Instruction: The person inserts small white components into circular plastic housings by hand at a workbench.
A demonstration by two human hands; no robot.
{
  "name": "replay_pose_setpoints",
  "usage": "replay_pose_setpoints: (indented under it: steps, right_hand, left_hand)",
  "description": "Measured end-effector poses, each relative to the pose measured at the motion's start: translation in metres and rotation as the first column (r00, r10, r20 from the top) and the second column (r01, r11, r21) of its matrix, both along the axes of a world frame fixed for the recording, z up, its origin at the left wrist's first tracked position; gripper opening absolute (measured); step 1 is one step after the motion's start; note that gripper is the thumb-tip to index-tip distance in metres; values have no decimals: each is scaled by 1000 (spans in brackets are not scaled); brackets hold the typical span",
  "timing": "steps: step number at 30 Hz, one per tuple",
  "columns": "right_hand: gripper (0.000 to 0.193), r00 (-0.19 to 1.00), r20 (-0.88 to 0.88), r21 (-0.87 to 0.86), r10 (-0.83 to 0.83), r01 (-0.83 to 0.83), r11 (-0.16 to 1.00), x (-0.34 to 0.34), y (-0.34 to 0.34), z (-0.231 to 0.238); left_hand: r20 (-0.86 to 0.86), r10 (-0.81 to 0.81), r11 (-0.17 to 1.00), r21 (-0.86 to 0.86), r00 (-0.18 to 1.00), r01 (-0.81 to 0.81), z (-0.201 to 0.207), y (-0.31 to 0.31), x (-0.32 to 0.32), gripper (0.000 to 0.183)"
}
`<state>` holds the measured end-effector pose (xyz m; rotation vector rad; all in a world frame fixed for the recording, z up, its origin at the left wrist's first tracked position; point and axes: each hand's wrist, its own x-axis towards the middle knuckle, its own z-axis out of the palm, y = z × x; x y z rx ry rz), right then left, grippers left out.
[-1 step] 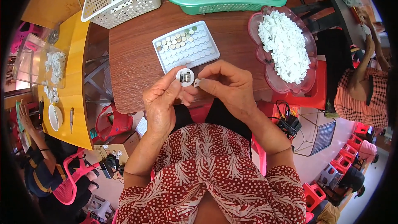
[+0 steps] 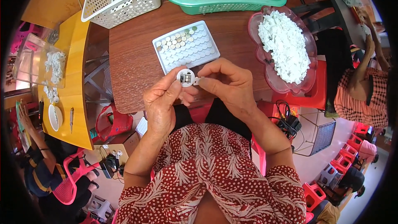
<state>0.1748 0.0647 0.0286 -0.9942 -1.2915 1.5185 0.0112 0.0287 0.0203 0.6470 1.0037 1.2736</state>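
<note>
My left hand [image 2: 161, 99] grips a small round white plastic casing [image 2: 180, 74] between thumb and fingers. In its open middle are silvery metal parts that look like stacked button cells. At the casing's right edge, my right hand [image 2: 230, 85] pinches a tiny white plastic piece [image 2: 196, 81] between thumb and forefinger; the two parts look close to touching. Just beyond my hands lies a white moulded tray [image 2: 199, 60] with rows of round pockets. Several button cells [image 2: 178, 40] sit in its far rows, toward the left.
A pink scalloped bowl [image 2: 255, 37] heaped with small white pieces stands at right. White [image 2: 124, 10] and green [image 2: 228, 6] baskets with white parts line the brown table's far edge. A yellow table [image 2: 78, 116] is at left. Other people sit on both sides.
The round casing in my left hand has shifted very slightly to the right, closer to the small piece in my right hand. All else looks the same.
</note>
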Motion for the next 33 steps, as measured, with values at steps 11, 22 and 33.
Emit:
replay_pose_setpoints:
  steps: [11, 22, 33]
  right_hand:
    - [6, 969, -225, -65, -100, 87, 994, -24, -9, -2]
    - [7, 993, 31, 123, -116, 111, 986, -22, -10, -12]
    - [11, 934, 242, 551, -263, 92, 830, -18, -6, -15]
  left_hand:
    - [-157, -19, 996, 80, 987, 32, -5, -4, 1, 36]
    - [-89, -30, 998, 60, 996, 35, -2, -5, 2, 36]
    - [-76, -40, 999, 31, 996, 42, -1, -6, 3, 34]
